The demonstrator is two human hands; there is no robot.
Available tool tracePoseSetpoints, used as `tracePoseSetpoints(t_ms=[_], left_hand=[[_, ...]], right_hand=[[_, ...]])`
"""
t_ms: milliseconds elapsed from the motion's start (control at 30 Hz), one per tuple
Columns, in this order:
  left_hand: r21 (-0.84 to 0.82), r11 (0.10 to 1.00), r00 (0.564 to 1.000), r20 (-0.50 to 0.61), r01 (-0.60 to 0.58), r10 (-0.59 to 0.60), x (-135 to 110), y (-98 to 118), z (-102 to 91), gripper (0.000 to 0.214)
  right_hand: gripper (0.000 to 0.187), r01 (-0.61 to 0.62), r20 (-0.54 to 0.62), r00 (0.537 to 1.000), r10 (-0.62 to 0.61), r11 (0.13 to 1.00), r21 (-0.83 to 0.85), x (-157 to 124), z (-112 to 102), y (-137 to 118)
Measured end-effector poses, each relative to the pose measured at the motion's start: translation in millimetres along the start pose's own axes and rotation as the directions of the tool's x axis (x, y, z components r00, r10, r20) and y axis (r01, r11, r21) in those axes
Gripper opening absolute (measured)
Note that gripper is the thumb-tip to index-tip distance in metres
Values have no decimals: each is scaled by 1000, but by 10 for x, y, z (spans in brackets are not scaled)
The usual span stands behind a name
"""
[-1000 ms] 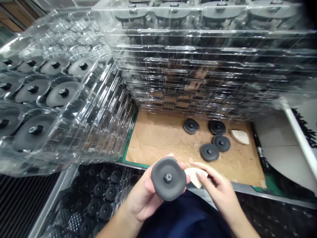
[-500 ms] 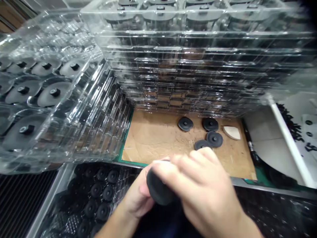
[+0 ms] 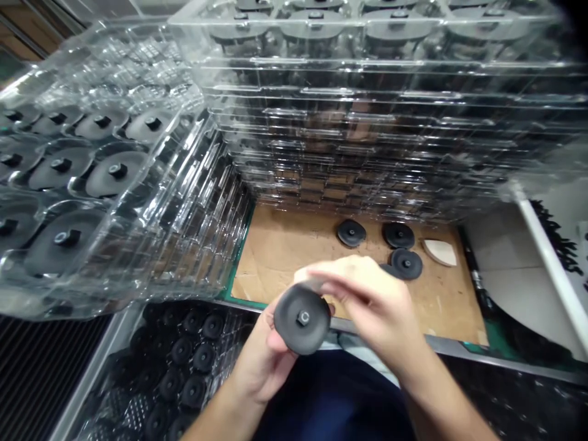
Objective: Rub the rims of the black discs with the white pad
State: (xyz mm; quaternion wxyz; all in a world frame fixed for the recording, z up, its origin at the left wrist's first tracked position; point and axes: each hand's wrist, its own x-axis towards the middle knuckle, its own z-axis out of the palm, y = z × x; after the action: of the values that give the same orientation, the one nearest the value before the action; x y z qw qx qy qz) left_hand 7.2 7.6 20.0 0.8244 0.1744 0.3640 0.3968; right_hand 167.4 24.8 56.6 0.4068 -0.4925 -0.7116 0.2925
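Observation:
A black rounded disc (image 3: pixel 289 331) with a short square stub in its middle faces me, its rim held by my left hand (image 3: pixel 266 373). My left thumb presses the lower left edge and the other fingers are mostly behind it. My right hand (image 3: pixel 376 300) is at the disc's top right rim with its fingers bent together. Whether those fingers pinch the rim or some small thing is hidden. Past my hands, several similar black discs (image 3: pixel 407 263) lie on a brown cardboard sheet (image 3: pixel 275 257), one partly covered by my right hand.
Tall stacks of clear plastic trays (image 3: pixel 367 135) rise behind the cardboard and at the left (image 3: pixel 184 208), with black discs in them. A pale wedge-shaped piece (image 3: pixel 440 251) lies at the right. Below left is a tray of small black round parts (image 3: pixel 182 350). A white panel edge (image 3: pixel 549 257) borders the right.
The disc has turned so its stub side faces me more squarely. My right hand has moved off the disc's face to its upper right rim. The view has shifted slightly.

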Motion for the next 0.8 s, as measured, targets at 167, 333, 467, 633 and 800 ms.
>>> tracePoseSetpoints(t_ms=[167,333,467,633,800], left_hand=[[-185,982,998,-44,-43,36,-42,27,-101,67],[-205,978,998,-65,-29,16,-31,74,-66,61],[-172,984,995,-98,-45,29,-15,68,19,64],[-139,990,997,-76,-36,26,-8,62,-16,57],[-113,992,996,-67,-63,55,-3,79,14,57]], right_hand=[[20,-301,33,953,302,953,-23,-365,270,565],[17,-327,46,943,329,944,-43,-540,368,548],[22,-296,-166,944,286,954,-40,-229,140,75],[23,137,-96,984,-148,984,-111,-30,152,-377],[19,105,6,994,-105,989,-101,26,201,-368]])
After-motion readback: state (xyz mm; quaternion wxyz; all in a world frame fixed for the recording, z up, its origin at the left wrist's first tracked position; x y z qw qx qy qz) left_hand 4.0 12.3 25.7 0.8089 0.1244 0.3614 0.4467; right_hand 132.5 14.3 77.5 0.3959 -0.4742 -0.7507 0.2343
